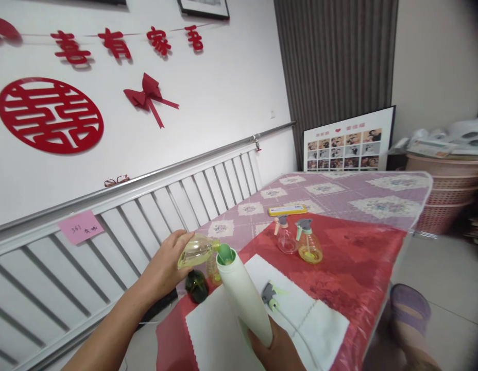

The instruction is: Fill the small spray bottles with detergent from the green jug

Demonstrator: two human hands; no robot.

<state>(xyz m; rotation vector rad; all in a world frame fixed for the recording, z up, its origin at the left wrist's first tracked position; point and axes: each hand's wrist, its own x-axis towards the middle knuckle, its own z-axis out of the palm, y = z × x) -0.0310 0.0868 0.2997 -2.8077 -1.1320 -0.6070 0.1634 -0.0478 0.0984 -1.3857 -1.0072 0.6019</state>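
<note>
My left hand [167,263] is wrapped round a clear bottle [196,251] of yellow liquid, tilted with its neck at the mouth of a tall pale green flask [242,293]. Something green [225,253] shows at that mouth; whether it is a funnel or the inner wall I cannot tell. My right hand [279,345] grips the flask near its base, and the flask leans toward the left bottle. Below them a white cloth [208,330] carries a loose grey and green spray head [273,294] with a long tube. Behind the left bottle stand a dark green bottle [197,286] and a partly hidden clear bottle [213,270].
Two spray bottles stand on the red cloth [351,257]: an uncoloured one [287,239] and one with yellow liquid [310,246]. A yellow box [287,209] lies behind them. White railings [146,221] run along the left. Pink baskets [440,196] stand right. A person's purple slipper [411,304] is beside the table.
</note>
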